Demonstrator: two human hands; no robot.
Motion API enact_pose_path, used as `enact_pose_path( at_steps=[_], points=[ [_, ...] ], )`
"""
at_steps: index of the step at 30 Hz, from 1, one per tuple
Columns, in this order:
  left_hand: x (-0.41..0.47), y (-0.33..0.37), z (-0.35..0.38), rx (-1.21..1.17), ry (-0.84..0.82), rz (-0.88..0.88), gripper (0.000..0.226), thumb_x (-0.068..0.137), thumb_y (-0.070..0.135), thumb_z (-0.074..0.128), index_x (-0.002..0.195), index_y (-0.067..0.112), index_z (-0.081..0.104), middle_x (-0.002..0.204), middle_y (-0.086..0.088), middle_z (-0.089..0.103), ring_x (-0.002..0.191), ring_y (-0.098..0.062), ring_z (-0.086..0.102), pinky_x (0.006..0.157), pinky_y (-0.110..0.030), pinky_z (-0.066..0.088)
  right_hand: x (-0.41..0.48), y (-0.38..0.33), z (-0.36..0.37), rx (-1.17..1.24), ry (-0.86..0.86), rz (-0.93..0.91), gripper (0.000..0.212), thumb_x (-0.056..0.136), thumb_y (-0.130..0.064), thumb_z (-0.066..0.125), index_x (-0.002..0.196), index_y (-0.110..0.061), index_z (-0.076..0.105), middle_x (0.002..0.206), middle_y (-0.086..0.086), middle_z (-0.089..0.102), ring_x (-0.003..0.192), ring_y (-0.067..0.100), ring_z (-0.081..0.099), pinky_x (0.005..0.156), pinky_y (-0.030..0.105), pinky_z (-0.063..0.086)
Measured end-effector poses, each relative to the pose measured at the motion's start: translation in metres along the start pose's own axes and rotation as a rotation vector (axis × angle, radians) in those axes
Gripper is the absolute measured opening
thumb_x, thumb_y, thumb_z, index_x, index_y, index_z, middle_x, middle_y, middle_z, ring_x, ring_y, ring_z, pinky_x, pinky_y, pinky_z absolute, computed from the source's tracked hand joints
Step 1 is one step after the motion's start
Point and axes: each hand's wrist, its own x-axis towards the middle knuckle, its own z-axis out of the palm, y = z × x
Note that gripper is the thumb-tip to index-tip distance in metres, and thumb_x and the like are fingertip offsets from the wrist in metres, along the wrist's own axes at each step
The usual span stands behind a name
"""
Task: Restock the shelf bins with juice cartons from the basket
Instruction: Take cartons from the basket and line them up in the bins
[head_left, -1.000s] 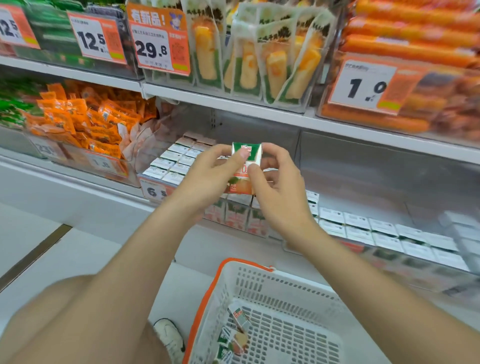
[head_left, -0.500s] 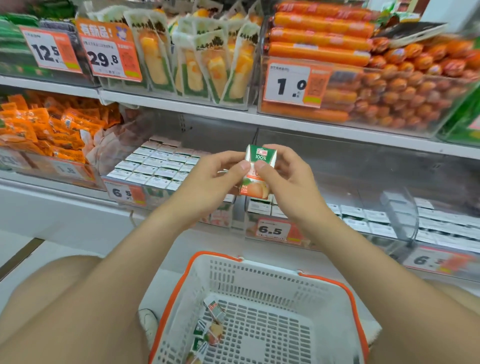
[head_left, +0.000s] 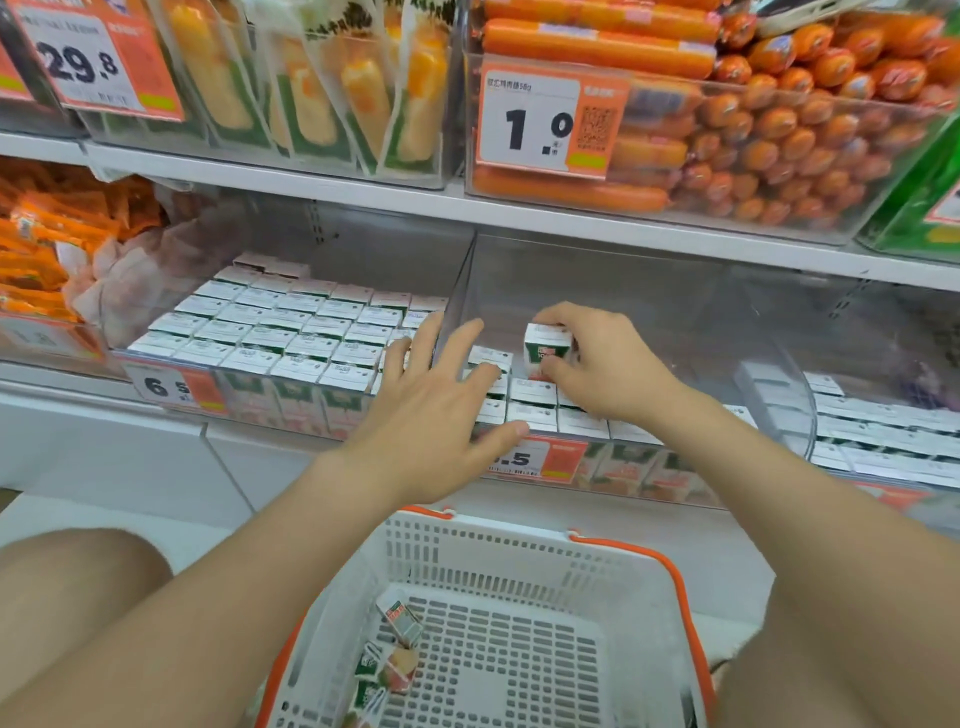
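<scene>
- The right hand (head_left: 597, 364) gripped one juice carton (head_left: 548, 348), fingers curled over its white top and the thumb pressed against its front face.
- That carton stood upright inside the middle clear bin (head_left: 460, 291), sitting higher than the carton rows (head_left: 535, 410) around it, at the back edge of those rows.
- The left hand (head_left: 431, 410) was spread flat with straight fingers and held nothing. It lay just left of the carton, apart from it, across the wall between the middle bin and the left bin (head_left: 171, 358).
- From where I stood I couldn't tell whether its fingertips touched the carton tops beneath them; its thumb pointed toward the orange price tag (head_left: 540, 457) on the bin front.
- The left bin was packed with cartons (head_left: 291, 332) in tidy rows.
- Below both forearms sat the white basket (head_left: 519, 551) with its orange rim, and a few loose cartons (head_left: 395, 654) lay tipped over at the left of its floor, well apart from either hand.
- On the shelf above, a clear tub held orange sausages (head_left: 753, 119).
</scene>
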Motion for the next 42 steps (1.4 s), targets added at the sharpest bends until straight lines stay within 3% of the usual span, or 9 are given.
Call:
enact_pose_path(
  at_steps=[5, 11, 18, 21, 24, 28, 33, 35, 42],
  points=[
    [0.012, 0.001, 0.004, 0.104, -0.005, 0.02, 0.08, 0.095, 0.083, 0.017, 0.141, 0.028, 0.053, 0.161, -0.007, 0.031, 0.161, -0.032, -0.007, 0.125, -0.066, -0.001, 0.006, 0.003, 0.01, 0.109, -0.048, 0.049, 0.03, 0.095, -0.02, 0.064, 0.125, -0.024, 0.061, 0.112, -0.006, 0.07, 0.078, 0.001, 0.059, 0.063, 0.014, 0.04],
    [0.015, 0.002, 0.004, 0.154, -0.025, 0.014, 0.086, 0.092, 0.085, 0.012, 0.136, 0.028, 0.059, 0.136, 0.001, 0.052, 0.16, -0.033, 0.005, 0.122, -0.067, 0.009, 0.004, 0.002, 0.011, 0.1, -0.19, 0.067, 0.036, 0.099, -0.025, 0.059, 0.134, -0.019, 0.058, 0.129, 0.004, 0.065, 0.107, 0.024, 0.059, 0.087, 0.034, 0.046],
    [0.004, -0.001, 0.003, 0.089, 0.016, 0.034, 0.079, 0.096, 0.078, 0.017, 0.131, 0.026, 0.066, 0.14, 0.002, 0.053, 0.161, -0.03, 0.012, 0.123, -0.062, 0.015, -0.003, 0.006, 0.014, 0.008, -0.257, 0.06, 0.044, 0.104, -0.017, 0.039, 0.145, -0.022, 0.054, 0.101, 0.005, 0.075, 0.106, 0.033, 0.061, 0.085, 0.036, 0.043],
    [-0.005, -0.004, 0.0, -0.032, 0.262, 0.077, 0.043, 0.101, 0.055, 0.046, 0.113, 0.022, 0.071, 0.118, 0.0, 0.052, 0.127, -0.03, 0.047, 0.104, -0.049, 0.035, -0.013, -0.004, 0.007, 0.005, -0.03, 0.028, 0.046, 0.101, -0.014, 0.046, 0.146, -0.018, 0.056, 0.133, 0.01, 0.07, 0.123, 0.031, 0.062, 0.102, 0.038, 0.05],
    [-0.019, -0.001, -0.011, -0.162, 0.477, 0.092, 0.007, 0.095, 0.028, 0.064, 0.096, 0.022, 0.067, 0.091, 0.005, 0.054, 0.091, -0.025, 0.051, 0.079, -0.043, 0.043, -0.04, -0.03, -0.009, 0.258, 0.269, 0.038, 0.033, 0.092, -0.011, 0.051, 0.113, -0.024, 0.072, 0.095, -0.003, 0.078, 0.088, 0.015, 0.07, 0.082, 0.031, 0.056],
    [-0.045, 0.001, -0.007, -0.248, 0.043, 0.018, 0.012, 0.093, 0.043, 0.06, 0.087, 0.033, 0.063, 0.065, 0.011, 0.058, 0.067, -0.01, 0.058, 0.063, -0.036, 0.054, -0.088, -0.061, -0.009, 0.353, -0.109, -0.087, 0.028, 0.082, -0.003, 0.055, 0.086, -0.022, 0.077, 0.069, -0.001, 0.074, 0.063, 0.015, 0.067, 0.065, 0.023, 0.052],
    [-0.067, -0.004, 0.052, -0.034, -0.751, -0.018, 0.025, 0.103, 0.04, 0.054, 0.117, 0.025, 0.069, 0.107, 0.003, 0.066, 0.103, -0.023, 0.063, 0.089, -0.042, 0.057, -0.123, -0.073, 0.062, 0.015, -0.63, -0.196, 0.028, 0.084, -0.015, 0.049, 0.085, -0.014, 0.076, 0.07, -0.002, 0.07, 0.072, 0.022, 0.066, 0.071, 0.037, 0.058],
    [-0.075, -0.002, 0.075, -0.035, -0.951, -0.062, 0.028, 0.106, 0.034, 0.051, 0.124, 0.02, 0.066, 0.106, -0.001, 0.067, 0.099, -0.025, 0.068, 0.082, -0.039, 0.059, -0.135, -0.07, 0.098, -0.084, -0.738, -0.191, 0.027, 0.086, -0.018, 0.047, 0.082, -0.012, 0.072, 0.078, 0.009, 0.071, 0.074, 0.03, 0.065, 0.069, 0.044, 0.059],
    [-0.103, -0.017, 0.155, -0.028, -1.025, -0.252, 0.011, 0.103, 0.011, 0.055, 0.109, 0.004, 0.06, 0.088, -0.008, 0.056, 0.065, -0.018, 0.054, 0.05, -0.027, 0.044, -0.165, -0.056, 0.2, -0.171, -0.888, -0.113, 0.03, 0.098, -0.015, 0.048, 0.069, -0.016, 0.053, 0.07, 0.007, 0.051, 0.065, 0.026, 0.054, 0.063, 0.039, 0.053]
  ],
)
